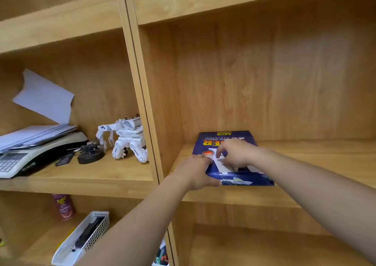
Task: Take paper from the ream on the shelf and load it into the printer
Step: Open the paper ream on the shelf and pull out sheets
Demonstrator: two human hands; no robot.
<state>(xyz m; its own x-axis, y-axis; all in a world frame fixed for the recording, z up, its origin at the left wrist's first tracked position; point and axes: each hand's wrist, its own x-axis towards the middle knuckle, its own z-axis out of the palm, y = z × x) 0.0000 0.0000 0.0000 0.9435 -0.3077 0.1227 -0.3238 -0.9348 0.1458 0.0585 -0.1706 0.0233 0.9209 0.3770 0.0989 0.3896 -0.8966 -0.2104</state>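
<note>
A blue ream of copy paper lies flat on the wooden shelf of the right-hand bay, its near end at the shelf's front edge. White paper shows through a torn opening on its top. My left hand grips the ream's near left corner, thumb on the front side. My right hand rests on top of the ream, fingers spread over the white opening. No printer is in view.
The left bay holds a weighing scale under loose white sheets, a white toy robot and a black round object. Below sit a white mesh basket and a red can. An upright divider separates the bays.
</note>
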